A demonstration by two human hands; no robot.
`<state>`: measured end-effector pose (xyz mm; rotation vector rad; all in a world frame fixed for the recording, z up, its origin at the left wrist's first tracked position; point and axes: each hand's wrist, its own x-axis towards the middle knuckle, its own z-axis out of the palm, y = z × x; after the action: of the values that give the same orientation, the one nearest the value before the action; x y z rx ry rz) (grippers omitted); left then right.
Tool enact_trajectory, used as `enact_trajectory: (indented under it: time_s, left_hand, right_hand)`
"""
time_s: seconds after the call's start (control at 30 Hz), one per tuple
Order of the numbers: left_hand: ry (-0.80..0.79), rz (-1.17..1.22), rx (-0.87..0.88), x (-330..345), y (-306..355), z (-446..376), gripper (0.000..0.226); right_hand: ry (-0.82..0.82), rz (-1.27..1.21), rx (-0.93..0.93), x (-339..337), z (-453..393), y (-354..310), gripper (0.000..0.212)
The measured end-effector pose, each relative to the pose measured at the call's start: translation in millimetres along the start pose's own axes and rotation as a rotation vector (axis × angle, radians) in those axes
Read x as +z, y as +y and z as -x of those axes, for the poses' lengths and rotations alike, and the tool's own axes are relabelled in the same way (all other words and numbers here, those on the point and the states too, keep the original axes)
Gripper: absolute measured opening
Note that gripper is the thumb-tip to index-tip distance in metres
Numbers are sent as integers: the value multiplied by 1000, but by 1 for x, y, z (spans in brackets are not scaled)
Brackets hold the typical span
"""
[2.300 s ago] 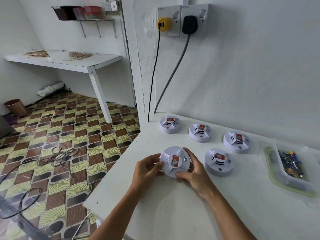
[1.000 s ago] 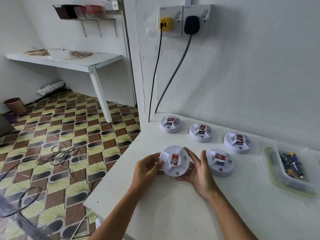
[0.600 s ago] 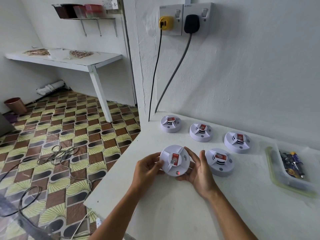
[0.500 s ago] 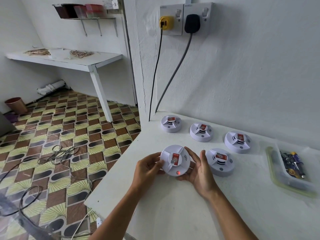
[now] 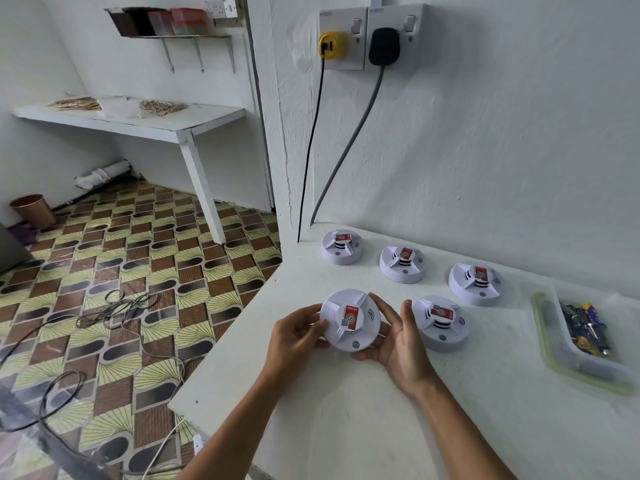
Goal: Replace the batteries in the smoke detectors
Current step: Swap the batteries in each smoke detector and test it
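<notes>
Hidden: underside of held smoke detector (image 5: pixel 349 319) faces away, so battery bay can't be seen; contents of clear tub (image 5: pixel 550 336) at R edge are a blur, maybe batteries, can't tell.
Cut off: both forearms run out of bottom edge.
L hand (image 5: pixel 294 336): fingers curled round detector's L rim, thumb on top edge.
R hand (image 5: pixel 398 342): palm up under R side, fingers cupping rim, thumb upright and apart from it.
Detector: held just above white table (image 5: pixel 346 427), tilted toward camera, red label up.
Others: four detectors (image 5: pixel 440 322) lie face up further back, nearest just beside R thumb.
</notes>
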<state>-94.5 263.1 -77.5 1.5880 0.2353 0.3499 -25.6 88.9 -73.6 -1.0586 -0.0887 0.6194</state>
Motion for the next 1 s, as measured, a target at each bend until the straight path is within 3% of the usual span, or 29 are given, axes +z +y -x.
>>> enact_trajectory:
  time_s: [1.0]
  left_hand:
    - [7,-35,-5,-1,-3,-2,26]
  right_hand:
    - [0,26,-2,-2,-3,2,63]
